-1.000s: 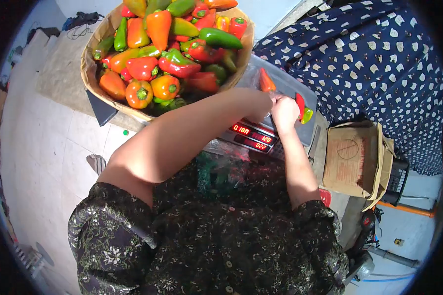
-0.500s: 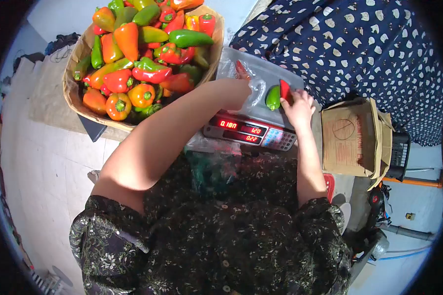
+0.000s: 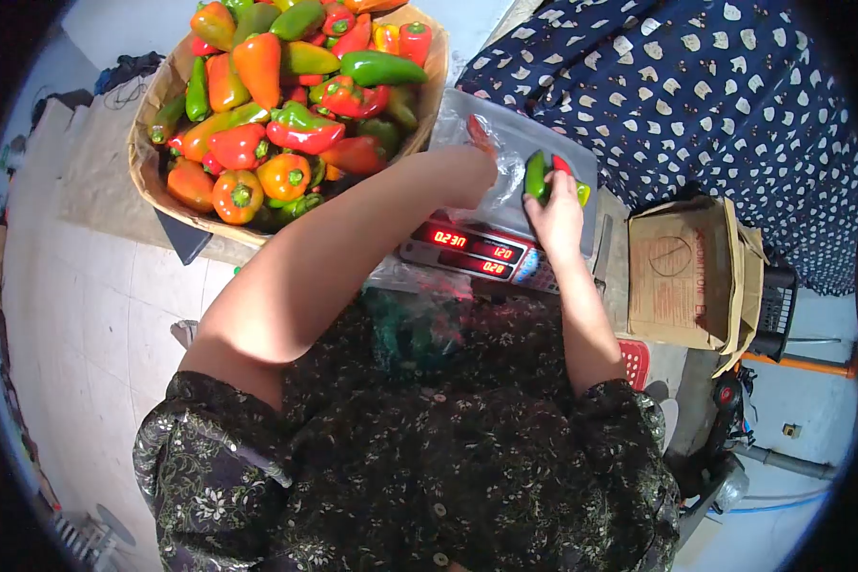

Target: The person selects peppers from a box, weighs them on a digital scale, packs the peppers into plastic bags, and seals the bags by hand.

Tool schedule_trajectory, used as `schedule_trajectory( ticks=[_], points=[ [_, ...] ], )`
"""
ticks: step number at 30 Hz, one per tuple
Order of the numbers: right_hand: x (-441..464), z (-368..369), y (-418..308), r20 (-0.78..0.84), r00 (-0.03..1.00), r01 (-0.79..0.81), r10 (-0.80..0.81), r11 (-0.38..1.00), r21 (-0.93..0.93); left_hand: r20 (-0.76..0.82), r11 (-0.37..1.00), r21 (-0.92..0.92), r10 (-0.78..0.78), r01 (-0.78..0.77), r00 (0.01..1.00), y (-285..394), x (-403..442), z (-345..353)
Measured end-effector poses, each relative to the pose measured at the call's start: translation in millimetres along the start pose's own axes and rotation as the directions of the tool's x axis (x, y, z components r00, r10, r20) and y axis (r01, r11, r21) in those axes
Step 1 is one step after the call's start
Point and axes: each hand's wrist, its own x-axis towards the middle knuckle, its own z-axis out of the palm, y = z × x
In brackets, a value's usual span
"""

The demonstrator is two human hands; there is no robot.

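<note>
My left hand (image 3: 477,175) is closed at the near edge of a clear plastic bag (image 3: 505,170) on the scale's grey tray (image 3: 572,134); its fingertips are mostly hidden. An orange-red pepper (image 3: 480,135) lies in or under the plastic, just beyond that hand. My right hand (image 3: 557,215) closes around a green pepper (image 3: 535,173) and a red pepper (image 3: 561,165). Beside its fingers shows a yellow-green pepper (image 3: 582,194). The scale's red display (image 3: 468,246) is lit below the tray.
A paper-lined basket (image 3: 147,162) heaped with red, orange and green peppers stands at the upper left. Dark blue patterned cloth (image 3: 677,95) hangs beyond the scale. An open cardboard box (image 3: 672,276) and a black crate (image 3: 778,305) are at the right.
My hands have moved apart, the right one opening over the peppers and then closing on them. The green pepper now stands more upright beside the red one. The display's numbers have risen.
</note>
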Motion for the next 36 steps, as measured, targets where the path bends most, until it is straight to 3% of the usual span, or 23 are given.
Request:
schedule_trajectory(
  ticks=[2, 3, 4, 5, 6, 8, 10, 12, 14, 15, 18, 19, 22, 26, 30, 32, 34, 36],
  points=[
    [1, 9, 13, -0.154, 0.985, -0.045, 0.081, 0.974, 0.223, -0.081, 1.000, -0.013, -0.026, 0.025, 0.996, 1, -3, 0],
    [0, 9, 19, -0.063, 0.952, -0.223, 0.299, 0.821, 0.525, -0.123, 0.999, -0.023, -0.042, 0.039, 0.992, 1, -4, 1],
    [-2, 7, 24, 0.096, 0.879, -0.374, 0.468, 0.550, 0.746, -0.099, 0.999, 0.018, -0.032, 0.034, 0.995, 2, -4, -2],
    [-2, -3, 21, 0.246, 0.799, -0.408, 0.548, 0.194, 0.892, -0.073, 0.998, 0.057, -0.021, 0.025, 0.997, 4, -5, -7],
    [-7, -15, 19, 0.375, 0.774, -0.402, 0.510, -0.062, 0.914, -0.046, 0.995, 0.097, -0.008, 0.012, 0.999, 6, -7, -11],
    [-17, -26, 12, 0.607, 0.701, -0.431, 0.375, -0.455, 0.779, -0.172, 0.996, -0.003, -0.085, 0.086, 0.981, 9, -11, -12],
    [-35, -24, 4, 0.684, 0.712, -0.571, 0.158, -0.436, 0.696, -0.317, 0.996, -0.021, -0.087, 0.085, 0.944, 11, -12, -10],
    [-47, -26, -26, 0.739, 0.656, -0.672, 0.155, -0.326, 0.665, -0.478, 0.998, 0.053, -0.002, 0.031, 0.878, 14, -13, -2],
    [-50, -4, -23, 0.718, 0.694, -0.658, -0.057, -0.456, 0.599, -0.503, 0.991, 0.127, 0.025, 0.045, 0.864, 30, -12, 5],
    [-50, 20, -5, 0.596, 0.743, -0.641, -0.305, -0.581, 0.502, -0.513, 0.985, 0.162, 0.038, 0.053, 0.857, 37, -12, 9],
    [-20, 2, -71, 0.684, 0.694, -0.577, 0.225, -0.394, 0.716, -0.462, 0.973, 0.226, 0.141, -0.037, 0.876, 43, -15, 11],
    [-13, 17, -63, 0.704, 0.694, -0.597, 0.152, -0.424, 0.681, -0.542, 0.998, 0.054, 0.012, 0.020, 0.840, 43, -11, 16],
    [-1, 39, -59, 0.764, 0.605, -0.644, 0.224, -0.428, 0.635, -0.501, 0.992, 0.118, 0.025, 0.040, 0.865, 42, -18, 11],
    [5, 54, -56, 0.784, 0.580, -0.678, 0.221, -0.403, 0.615, -0.452, 0.980, 0.183, 0.148, -0.071, 0.879, 36, -12, 16],
    [7, 60, -51, 0.775, 0.601, -0.724, 0.196, -0.277, 0.632, -0.362, 0.957, 0.233, 0.250, -0.173, 0.898, 35, -9, 19],
    [8, 60, -48, 0.752, 0.630, -0.742, 0.193, -0.136, 0.657, -0.312, 0.939, 0.236, 0.318, -0.251, 0.895, 38, -8, 16],
    [8, 57, -43, 0.703, 0.684, -0.727, 0.196, 0.103, 0.679, -0.280, 0.904, 0.239, 0.413, -0.354, 0.867, 42, -6, 11],
    [6, 51, -37, 0.595, 0.783, -0.580, 0.184, 0.562, 0.589, -0.385, 0.857, 0.361, 0.497, -0.369, 0.778, 48, -10, 12]
  ],
)
